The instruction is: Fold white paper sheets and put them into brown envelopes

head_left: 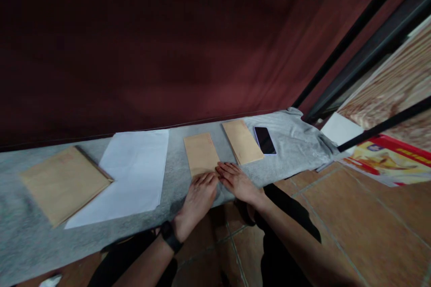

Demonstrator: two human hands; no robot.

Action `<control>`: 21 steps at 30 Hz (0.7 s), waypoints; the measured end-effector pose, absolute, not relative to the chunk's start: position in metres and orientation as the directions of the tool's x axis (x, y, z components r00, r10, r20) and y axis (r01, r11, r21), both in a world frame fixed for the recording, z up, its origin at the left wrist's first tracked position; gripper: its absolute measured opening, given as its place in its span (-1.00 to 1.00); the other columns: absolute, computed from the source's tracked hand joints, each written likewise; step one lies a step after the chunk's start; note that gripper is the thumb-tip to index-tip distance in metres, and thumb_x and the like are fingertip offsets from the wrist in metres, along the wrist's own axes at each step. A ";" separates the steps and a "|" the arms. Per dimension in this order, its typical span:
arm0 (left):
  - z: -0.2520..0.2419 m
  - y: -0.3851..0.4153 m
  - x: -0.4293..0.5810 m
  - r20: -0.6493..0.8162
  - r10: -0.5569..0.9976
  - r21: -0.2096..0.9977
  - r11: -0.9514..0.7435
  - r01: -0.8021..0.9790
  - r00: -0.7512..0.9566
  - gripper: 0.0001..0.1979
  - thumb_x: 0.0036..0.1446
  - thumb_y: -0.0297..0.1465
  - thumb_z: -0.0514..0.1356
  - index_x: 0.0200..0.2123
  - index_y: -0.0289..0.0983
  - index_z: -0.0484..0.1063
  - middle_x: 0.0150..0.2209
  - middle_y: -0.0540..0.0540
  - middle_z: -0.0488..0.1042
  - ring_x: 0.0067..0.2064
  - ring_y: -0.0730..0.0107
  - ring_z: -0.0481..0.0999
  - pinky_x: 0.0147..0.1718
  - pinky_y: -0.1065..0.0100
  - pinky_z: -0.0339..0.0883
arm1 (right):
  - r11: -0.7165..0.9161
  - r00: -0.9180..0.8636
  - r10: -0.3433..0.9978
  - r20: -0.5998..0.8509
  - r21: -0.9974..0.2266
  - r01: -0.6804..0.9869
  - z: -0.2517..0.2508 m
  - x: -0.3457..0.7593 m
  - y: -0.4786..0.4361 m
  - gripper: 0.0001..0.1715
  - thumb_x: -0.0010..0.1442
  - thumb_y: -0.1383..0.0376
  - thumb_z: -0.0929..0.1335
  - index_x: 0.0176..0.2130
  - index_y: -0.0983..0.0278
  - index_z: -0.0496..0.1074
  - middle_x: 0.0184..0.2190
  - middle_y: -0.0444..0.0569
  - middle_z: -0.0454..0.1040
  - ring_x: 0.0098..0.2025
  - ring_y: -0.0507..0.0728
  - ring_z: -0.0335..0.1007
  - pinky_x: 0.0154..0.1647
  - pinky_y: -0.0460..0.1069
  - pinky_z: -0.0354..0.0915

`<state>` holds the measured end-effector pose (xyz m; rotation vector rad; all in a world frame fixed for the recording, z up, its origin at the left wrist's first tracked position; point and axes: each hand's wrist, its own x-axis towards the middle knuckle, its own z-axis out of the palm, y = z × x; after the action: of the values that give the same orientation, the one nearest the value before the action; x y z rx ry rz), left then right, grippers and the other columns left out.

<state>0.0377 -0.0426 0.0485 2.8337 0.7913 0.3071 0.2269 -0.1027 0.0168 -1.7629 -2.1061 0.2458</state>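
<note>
At the near edge of the worktop (296, 143), our left hand (197, 197) and right hand (237, 181) lie open and flat, fingertips meeting on the near end of the small envelope (201, 152). Grasping nothing. We judge that even pressure, worked outward from centre, would hold it square.

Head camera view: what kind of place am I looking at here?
Probably a makeshift paper-sorting spot, not a proper office: a low cloth-covered ledge with brown envelopes and white sheets laid along it, a tiled floor below, and a dark red backdrop behind.
</note>
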 end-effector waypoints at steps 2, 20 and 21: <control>0.047 -0.039 0.040 0.177 0.553 0.278 -0.821 0.498 0.814 -0.76 0.35 -0.49 0.03 -0.03 -0.27 0.45 -0.01 -0.18 0.57 0.05 0.19 0.55 0.09 0.12 0.42 | 0.208 -0.141 0.972 0.188 -0.408 0.889 0.019 0.230 -0.100 -0.54 0.44 0.25 0.27 0.27 0.23 0.38 0.32 0.05 0.35 0.35 0.17 0.26 0.40 0.17 0.19; 0.021 0.005 0.065 0.123 0.666 0.161 -0.745 0.647 0.736 -0.44 0.39 -0.37 -0.14 0.40 -0.34 0.14 0.43 -0.22 0.16 0.46 0.16 0.06 0.40 0.03 -0.01 | 0.213 -0.163 0.969 0.183 -0.297 0.931 0.033 0.223 -0.092 -0.66 0.43 0.34 0.27 0.13 0.21 0.48 0.16 0.05 0.49 0.15 0.18 0.44 0.23 0.13 0.35; 0.021 0.008 0.068 0.115 0.673 0.156 -0.739 0.655 0.731 -0.43 0.39 -0.36 -0.15 0.41 -0.33 0.12 0.44 -0.21 0.14 0.47 0.16 0.04 0.40 0.00 -0.04 | 0.211 -0.163 0.970 0.179 -0.294 0.932 0.034 0.224 -0.092 -0.66 0.43 0.35 0.27 0.13 0.21 0.48 0.16 0.05 0.49 0.15 0.19 0.44 0.22 0.13 0.36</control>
<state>0.0683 0.0083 0.0214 2.8250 1.0870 0.2490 0.2236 -0.0922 0.0339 -1.7826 -2.1663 0.1643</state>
